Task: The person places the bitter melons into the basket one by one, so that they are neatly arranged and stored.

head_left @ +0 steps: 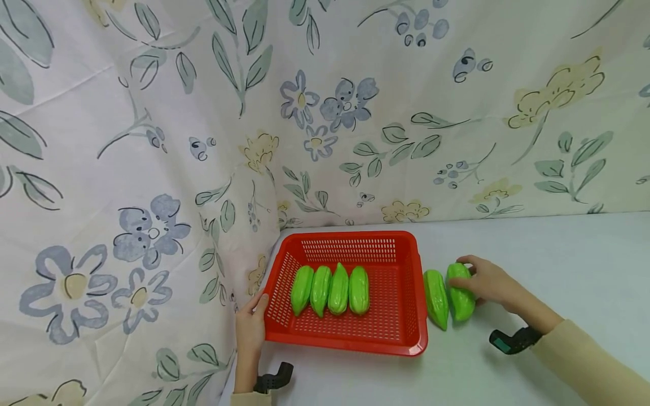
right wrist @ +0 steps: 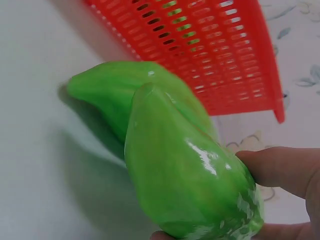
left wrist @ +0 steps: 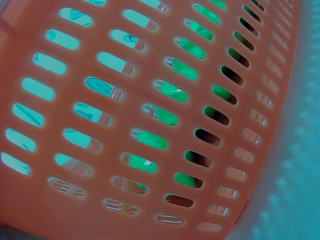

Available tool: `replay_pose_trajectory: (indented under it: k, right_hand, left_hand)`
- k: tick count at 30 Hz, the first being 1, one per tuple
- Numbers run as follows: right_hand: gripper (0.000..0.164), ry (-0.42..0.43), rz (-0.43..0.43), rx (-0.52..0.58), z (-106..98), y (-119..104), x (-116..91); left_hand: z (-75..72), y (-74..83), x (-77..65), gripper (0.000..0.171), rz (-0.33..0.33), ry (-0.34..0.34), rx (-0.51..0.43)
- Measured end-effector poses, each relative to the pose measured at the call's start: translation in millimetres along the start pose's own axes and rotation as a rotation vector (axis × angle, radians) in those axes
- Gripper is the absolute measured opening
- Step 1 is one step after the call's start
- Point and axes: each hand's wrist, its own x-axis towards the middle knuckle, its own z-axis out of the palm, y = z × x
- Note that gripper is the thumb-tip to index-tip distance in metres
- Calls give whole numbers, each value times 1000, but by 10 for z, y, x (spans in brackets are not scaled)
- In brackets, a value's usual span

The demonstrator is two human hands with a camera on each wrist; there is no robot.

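Note:
A red plastic basket (head_left: 386, 332) stands on the table, several glossy green toy fruits (head_left: 321, 290) lying side by side in its left and middle part. At its left rim, my left hand (head_left: 251, 327) grips the wall; the left wrist view shows the slotted side (left wrist: 135, 115) close up. My right hand (head_left: 490, 285) holds another green fruit (head_left: 461, 301) by its blunt end, fingers and thumb on opposite sides, the tapered tip pointing away in the right wrist view. One more green fruit (head_left: 436, 300) lies between it and the basket's right wall.
A white table (head_left: 584, 270) extends to the right of the basket. Floral cloth (head_left: 431, 141) hangs behind the table and along its left side, close to the basket's back and left edges.

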Motion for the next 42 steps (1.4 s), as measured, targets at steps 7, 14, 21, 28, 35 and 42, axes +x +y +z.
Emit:
replay_pose_trajectory:
  k: [7,14,21,28,35,42]
  right_hand:
    - [78,15,-22,18,-156,-135,-70]
    - [80,36,-70,32,-309,-284,-121]
    - [82,33,-62,40,-345,-347,-152]
    - [82,36,-59,52,-331,-345,-155]
    - [82,38,-84,67,-338,-495,-186]
    - [82,53,-138,99,-254,-745,-153]
  left_hand:
    - [-3,9,-9,55,-6,-9,1]
    - [1,4,-5,54,-1,-4,4]
    - [10,-19,10,54,-5,5,3]
    - [14,-24,18,55,-18,-5,13]
    - [6,-39,22,54,-15,-13,-6]
    - [-5,-28,8,53,-19,-21,-19]
